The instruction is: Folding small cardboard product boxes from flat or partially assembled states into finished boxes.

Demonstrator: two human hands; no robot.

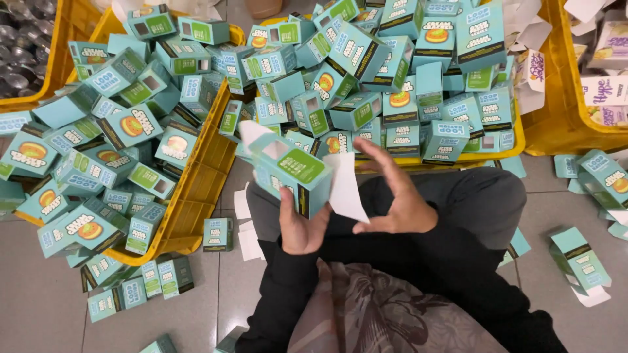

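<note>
Left hand (297, 225): fingers curled around the lower end of a teal carton (291, 168) with a green panel, gripping it; the carton sits tilted, its white end flap open toward 11 o'clock. Right hand (392, 193): fingers spread and open, palm facing the carton, holding nothing; it touches or lies just beside a white flap (345, 189) hanging from the carton's side, contact not resolvable. Both hands sit above the person's dark-trousered lap (458, 216), carton at frame centre.

At 12 o'clock from the hands: yellow crate (517, 140) heaped with like teal cartons. At 9 o'clock: second yellow crate (196, 189), also heaped and spilling. At 2 o'clock: a third yellow crate (562, 98) holding white-and-purple cartons. Loose teal cartons lie on the grey tiled floor (39, 294) at 7 and 3 o'clock; one small carton (218, 234) stands just beside the left crate.
</note>
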